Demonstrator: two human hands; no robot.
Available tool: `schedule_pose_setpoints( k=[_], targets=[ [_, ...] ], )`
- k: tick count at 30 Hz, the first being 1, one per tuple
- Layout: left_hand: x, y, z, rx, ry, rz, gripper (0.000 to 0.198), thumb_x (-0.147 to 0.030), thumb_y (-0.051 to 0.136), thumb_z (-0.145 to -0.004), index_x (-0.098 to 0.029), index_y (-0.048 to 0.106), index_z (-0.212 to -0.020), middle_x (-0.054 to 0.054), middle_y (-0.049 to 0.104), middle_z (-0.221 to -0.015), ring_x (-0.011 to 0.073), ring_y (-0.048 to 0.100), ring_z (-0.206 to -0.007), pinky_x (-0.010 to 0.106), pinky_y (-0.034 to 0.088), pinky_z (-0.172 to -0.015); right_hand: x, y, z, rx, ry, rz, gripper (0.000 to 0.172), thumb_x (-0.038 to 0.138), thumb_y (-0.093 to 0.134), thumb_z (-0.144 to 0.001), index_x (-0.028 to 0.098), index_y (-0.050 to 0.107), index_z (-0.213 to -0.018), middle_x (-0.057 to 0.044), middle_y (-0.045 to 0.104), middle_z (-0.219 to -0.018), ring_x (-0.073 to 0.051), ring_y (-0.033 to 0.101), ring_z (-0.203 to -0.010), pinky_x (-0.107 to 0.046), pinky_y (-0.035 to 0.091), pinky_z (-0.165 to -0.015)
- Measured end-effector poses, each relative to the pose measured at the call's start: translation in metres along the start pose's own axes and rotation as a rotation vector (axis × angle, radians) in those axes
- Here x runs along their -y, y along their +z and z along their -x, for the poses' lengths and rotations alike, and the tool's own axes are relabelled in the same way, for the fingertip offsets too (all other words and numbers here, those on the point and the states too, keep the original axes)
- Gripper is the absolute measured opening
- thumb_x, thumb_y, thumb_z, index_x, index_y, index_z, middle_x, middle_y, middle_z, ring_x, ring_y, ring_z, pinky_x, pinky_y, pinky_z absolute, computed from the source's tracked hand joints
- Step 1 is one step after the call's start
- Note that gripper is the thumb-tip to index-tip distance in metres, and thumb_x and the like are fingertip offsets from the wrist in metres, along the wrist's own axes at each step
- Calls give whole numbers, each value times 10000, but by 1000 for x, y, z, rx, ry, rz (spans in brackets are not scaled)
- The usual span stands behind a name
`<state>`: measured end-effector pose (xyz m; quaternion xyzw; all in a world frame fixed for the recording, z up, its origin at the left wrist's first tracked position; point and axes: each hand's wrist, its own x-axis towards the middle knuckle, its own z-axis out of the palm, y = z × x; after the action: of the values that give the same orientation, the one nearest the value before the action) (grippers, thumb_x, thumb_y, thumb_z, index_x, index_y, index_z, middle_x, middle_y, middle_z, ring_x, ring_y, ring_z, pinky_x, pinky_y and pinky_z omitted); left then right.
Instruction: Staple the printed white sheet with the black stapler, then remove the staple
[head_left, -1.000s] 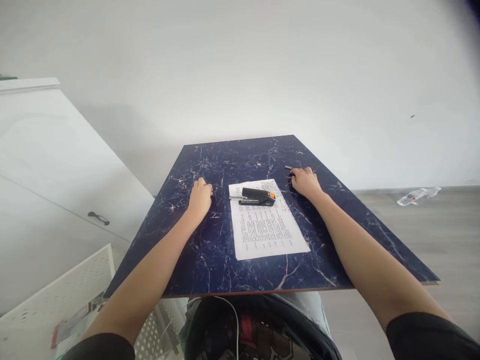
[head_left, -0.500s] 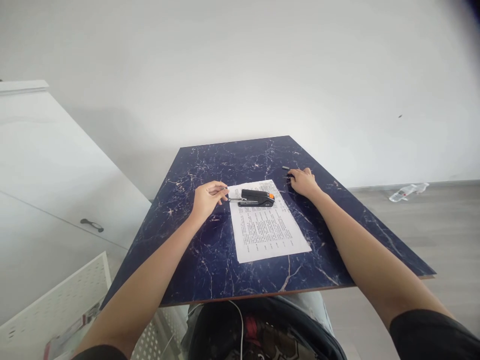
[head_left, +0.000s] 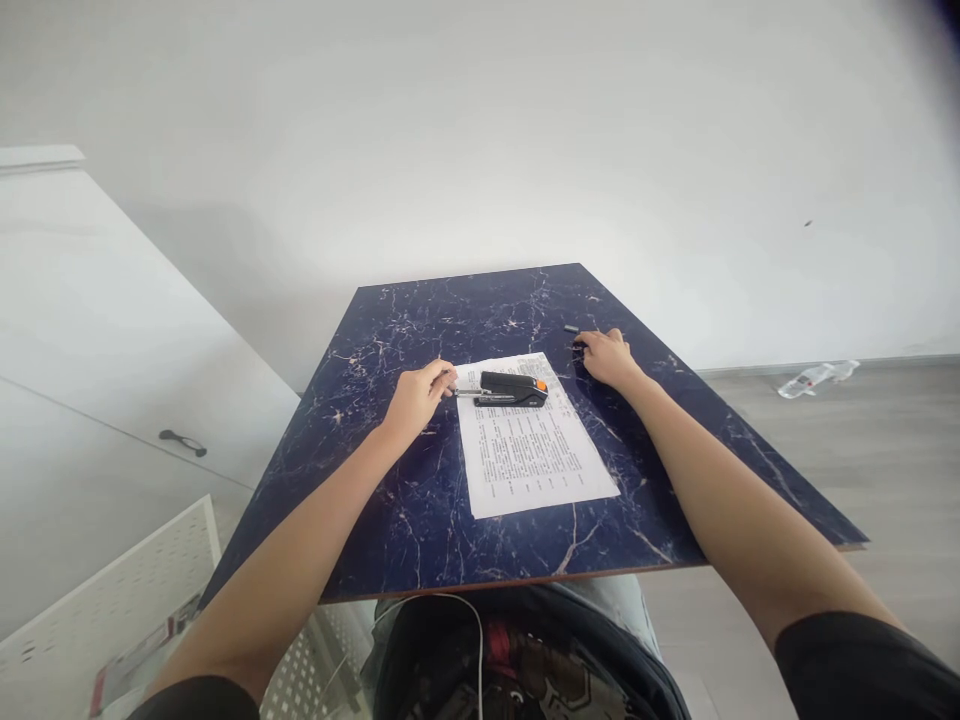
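Note:
A black stapler (head_left: 511,390) with an orange patch lies on printed white sheets (head_left: 536,460). Its metal tray sticks out toward the left, and the fingers of my left hand (head_left: 421,398) are closed on the end of that tray. My right hand (head_left: 606,357) rests on the dark blue marbled table (head_left: 450,540), right of the sheets, fingers curled down near a small dark item (head_left: 578,346); what is under the fingertips is too small to make out. A small grey strip (head_left: 571,328) lies just beyond those fingers.
A white cabinet (head_left: 112,330) with a dark handle stands at the left, above a white perforated basket (head_left: 135,590). Clear plastic packaging (head_left: 817,379) lies on the floor at the right. A white cable (head_left: 481,640) runs over the lap.
The fingers of my left hand have closed in more at the end of the stapler's tray. My right hand has barely moved. The view has shifted slightly.

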<state>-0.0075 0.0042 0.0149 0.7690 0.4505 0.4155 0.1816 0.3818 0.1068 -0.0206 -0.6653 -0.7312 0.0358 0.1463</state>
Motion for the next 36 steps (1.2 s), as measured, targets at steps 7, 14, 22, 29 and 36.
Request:
schedule_pose_setpoints(
  k=[7, 14, 22, 29, 36],
  targets=[
    [-5, -2, 0, -86, 89, -98, 143, -327, 696, -944, -216, 785, -958, 40, 797, -933, 153, 688, -701, 285, 560, -694, -1, 2, 0, -12, -8, -7, 530, 231, 380, -913, 201, 644, -1372, -107, 605, -1475, -412, 444, -1252, -637, 427, -983],
    [-5, 5, 1, 25, -10, -84, 159, -220, 777, -852, -234, 814, -1006, 45, 816, -986, 173, 724, -723, 343, 602, -769, -2, 3, -1, -21, -8, -22, 531, 241, 416, -892, 207, 654, -1366, -122, 604, -1472, -422, 443, -1243, -645, 418, -981],
    [4, 11, -2, 112, 12, -63, 146, -237, 748, -884, -240, 811, -1016, 42, 811, -1048, 221, 759, -978, 419, 557, -992, 1, 2, 1, -19, -3, -4, 521, 246, 419, -901, 210, 649, -1367, -117, 600, -1476, -418, 443, -1251, -637, 422, -992],
    [6, 15, -3, 122, -20, -34, 146, -224, 750, -866, -237, 806, -1000, 42, 814, -1034, 227, 762, -976, 408, 568, -955, 0, 3, 0, -13, -10, 17, 527, 235, 402, -914, 211, 636, -1385, -111, 595, -1483, -418, 448, -1258, -647, 428, -990],
    [15, 15, -4, 110, -96, 34, 150, -266, 779, -850, -237, 808, -993, 50, 814, -981, 222, 763, -917, 379, 579, -861, 1, 1, 2, -11, -10, 20, 531, 231, 383, -917, 198, 641, -1380, -119, 593, -1487, -427, 443, -1262, -661, 436, -980]
  ],
)
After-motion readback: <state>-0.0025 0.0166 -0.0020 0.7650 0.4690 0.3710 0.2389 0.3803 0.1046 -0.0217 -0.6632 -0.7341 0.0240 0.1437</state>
